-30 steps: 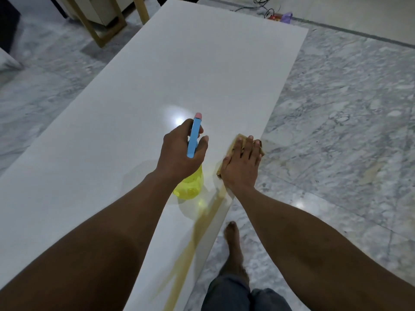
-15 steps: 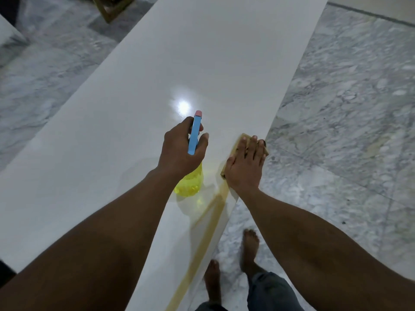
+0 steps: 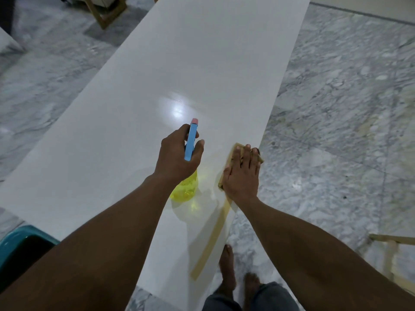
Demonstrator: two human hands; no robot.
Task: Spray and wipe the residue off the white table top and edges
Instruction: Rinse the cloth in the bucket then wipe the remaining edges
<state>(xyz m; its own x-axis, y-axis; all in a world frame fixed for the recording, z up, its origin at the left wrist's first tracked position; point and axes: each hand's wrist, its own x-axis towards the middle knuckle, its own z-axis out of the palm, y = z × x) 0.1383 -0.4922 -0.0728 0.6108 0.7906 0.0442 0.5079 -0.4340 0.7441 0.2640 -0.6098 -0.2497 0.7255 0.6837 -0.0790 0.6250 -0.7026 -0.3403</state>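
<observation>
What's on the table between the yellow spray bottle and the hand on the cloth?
Nothing: in the head view, only bare white table top lies between the spray bottle and the right hand on the cloth.

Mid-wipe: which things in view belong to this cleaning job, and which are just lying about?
Job: white table top; tan residue strip along its right edge; yellow translucent spray bottle with blue head in the left hand; tan cloth under the flat right hand.
Lying about: teal plastic tub; light wooden frame, far left; grey marble floor.
</observation>
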